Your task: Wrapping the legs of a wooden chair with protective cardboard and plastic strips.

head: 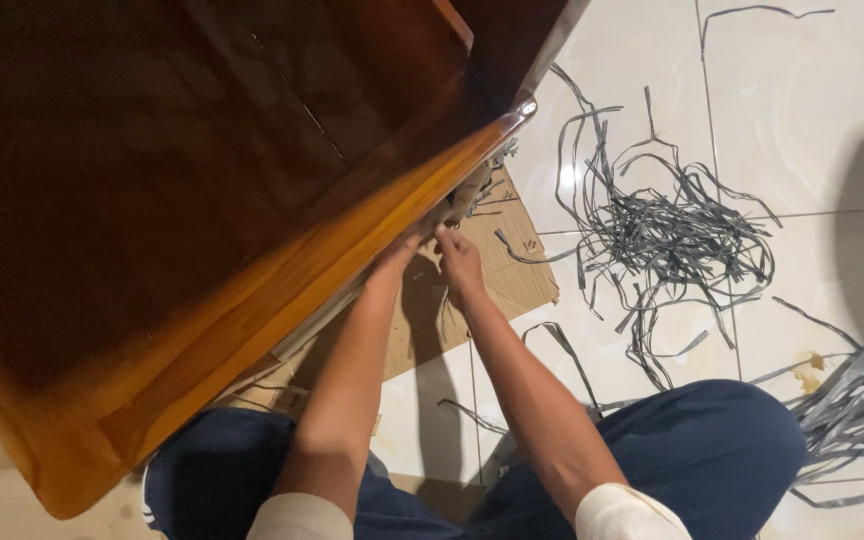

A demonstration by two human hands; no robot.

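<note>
A large glossy brown wooden panel (pixel 202 200) tilts across the left and centre of the head view. Both my hands reach to its lower edge, where thin grey strips (pixel 477 185) hang from the underside. My left hand (pixel 404 250) sits right under the panel edge, partly hidden by it. My right hand (pixel 457 258) is beside it, fingers pinched on a grey strip at the edge. Under the hands lies a flat sheet of brown cardboard (pixel 512 280). My knees in dark blue trousers show at the bottom.
A tangled heap of loose grey strips (pixel 667 235) lies on the white tiled floor (pixel 822 120) to the right. Another bundle of grey strips (pixel 857 410) lies at the right edge, next to my right knee (pixel 712 450). A few single strips are scattered nearby.
</note>
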